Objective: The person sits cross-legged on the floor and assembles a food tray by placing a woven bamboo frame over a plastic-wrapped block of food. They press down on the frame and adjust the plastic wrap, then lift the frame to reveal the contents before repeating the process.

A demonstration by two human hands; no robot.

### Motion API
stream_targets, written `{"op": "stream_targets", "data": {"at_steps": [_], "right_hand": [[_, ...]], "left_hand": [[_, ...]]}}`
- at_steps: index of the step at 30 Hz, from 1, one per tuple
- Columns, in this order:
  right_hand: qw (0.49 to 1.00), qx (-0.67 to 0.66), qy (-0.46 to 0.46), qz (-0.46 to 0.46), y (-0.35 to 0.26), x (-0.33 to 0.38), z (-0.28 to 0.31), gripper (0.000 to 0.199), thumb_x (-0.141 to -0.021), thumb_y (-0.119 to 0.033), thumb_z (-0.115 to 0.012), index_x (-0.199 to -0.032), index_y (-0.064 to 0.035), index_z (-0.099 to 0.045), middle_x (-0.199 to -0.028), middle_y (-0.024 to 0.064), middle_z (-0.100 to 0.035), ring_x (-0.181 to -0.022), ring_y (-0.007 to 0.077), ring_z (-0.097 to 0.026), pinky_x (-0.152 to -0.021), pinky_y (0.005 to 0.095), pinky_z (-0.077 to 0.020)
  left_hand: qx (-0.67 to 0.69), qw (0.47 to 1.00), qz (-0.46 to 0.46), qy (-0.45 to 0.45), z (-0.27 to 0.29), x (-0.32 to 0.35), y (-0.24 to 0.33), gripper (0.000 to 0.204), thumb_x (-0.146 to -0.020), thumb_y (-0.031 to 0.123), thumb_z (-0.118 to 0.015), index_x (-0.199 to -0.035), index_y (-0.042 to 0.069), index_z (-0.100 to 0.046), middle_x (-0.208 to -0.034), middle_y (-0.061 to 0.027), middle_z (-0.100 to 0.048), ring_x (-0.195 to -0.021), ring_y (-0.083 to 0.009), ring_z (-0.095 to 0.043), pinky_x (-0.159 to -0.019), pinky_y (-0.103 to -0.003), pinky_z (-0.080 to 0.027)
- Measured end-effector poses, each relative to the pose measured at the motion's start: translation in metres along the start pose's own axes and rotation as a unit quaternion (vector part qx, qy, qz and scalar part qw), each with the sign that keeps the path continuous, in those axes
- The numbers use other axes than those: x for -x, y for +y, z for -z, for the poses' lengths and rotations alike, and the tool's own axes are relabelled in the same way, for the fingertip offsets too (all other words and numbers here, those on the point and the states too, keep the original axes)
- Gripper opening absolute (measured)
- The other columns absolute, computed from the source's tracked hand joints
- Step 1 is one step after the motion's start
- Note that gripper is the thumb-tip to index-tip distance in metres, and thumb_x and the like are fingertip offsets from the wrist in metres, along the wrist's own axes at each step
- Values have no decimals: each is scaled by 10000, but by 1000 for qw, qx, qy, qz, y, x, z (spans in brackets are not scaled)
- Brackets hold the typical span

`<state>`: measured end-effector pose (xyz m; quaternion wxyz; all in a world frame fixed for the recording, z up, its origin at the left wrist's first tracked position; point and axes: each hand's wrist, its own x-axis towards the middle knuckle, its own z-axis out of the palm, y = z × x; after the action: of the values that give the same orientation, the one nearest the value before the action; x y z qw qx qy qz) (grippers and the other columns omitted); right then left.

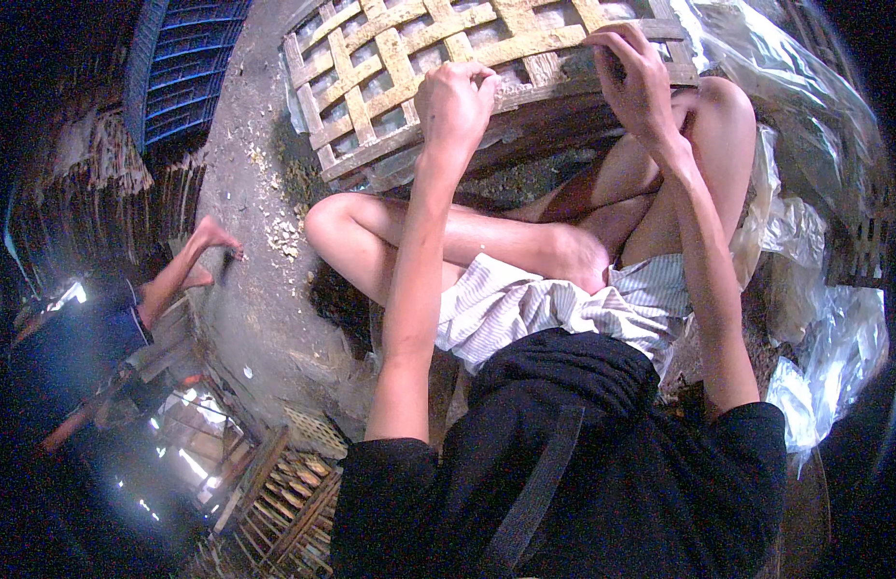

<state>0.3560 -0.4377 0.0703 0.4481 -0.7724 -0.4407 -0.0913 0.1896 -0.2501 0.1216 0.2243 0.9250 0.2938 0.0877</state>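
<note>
Splinters Threatened Your Fingers

Your left hand [455,108] held thumb and forefinger together; any pinched item couldn't be made out. Your right hand [639,89] had curled fingers, grip unclear. Sliding along rough wood could have caused splinters. The woven-slat wooden panel [525,45] lay with its near edge by both, beyond your folded legs [506,246].

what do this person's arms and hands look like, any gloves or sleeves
Short black sleeves leave the slim forearms bare. The left hand and right hand are bare too: no gloves, watch or bracelet can be seen.
</note>
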Motion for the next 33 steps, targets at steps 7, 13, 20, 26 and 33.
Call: {"op": "stream_targets", "data": {"at_steps": [7, 13, 20, 26, 33], "right_hand": [[1000, -10, 1, -5, 2, 2, -4, 147, -967, -52, -654, -1098, -82, -716, -1081, 127, -693, -1001, 351, -681, -877, 431, -537], [1000, 13, -4, -5, 0, 1, -3, 145, -962, -50, -658, -1090, -78, -719, -1079, 124, -694, -1006, 355, -685, -885, 434, -540], [1000, -1, 1, 1, -3, 0, -1, 152, -954, -35, -660, -1089, -69, -720, -1088, 125, -692, -1017, 349, -688, -896, 433, -540], [1000, 10, -3, 17, 2, 0, -2, 153, -952, -40, -665, -1092, -70, -719, -1092, 126, -690, -1023, 349, -683, -893, 427, -537], [1000, 13, -2, -1, -1, 1, -2, 147, -959, -50, -665, -1095, -75, -716, -1096, 124, -688, -1019, 351, -681, -888, 422, -538]], "left_hand": [[57, 998, -18, -5, 10, 23, 22, 143, -872, 240, -801, -884, 98, -784, -591, -87, -638, -536, -216, -640, -544, -370, -494], [53, 994, -49, -81, -23, 91, 31, 238, -857, 298, -841, -885, 81, -747, -587, -112, -623, -525, -243, -635, -543, -395, -496], [105, 993, 8, 53, -8, 62, 42, 244, -893, 263, -796, -1032, 74, -730, -573, -106, -606, -496, -295, -611, -521, -429, -465], [224, 970, 72, -57, -15, 6, 11, 168, -862, 230, -819, -917, 71, -822, -524, 39, -572, -491, -21, -460, -473, -253, -361], [289, 930, 97, -204, 3, -21, 0, 185, -816, 167, -880, -915, 27, -812, -572, 77, -591, -478, -6, -443, -453, -223, -302]]}}
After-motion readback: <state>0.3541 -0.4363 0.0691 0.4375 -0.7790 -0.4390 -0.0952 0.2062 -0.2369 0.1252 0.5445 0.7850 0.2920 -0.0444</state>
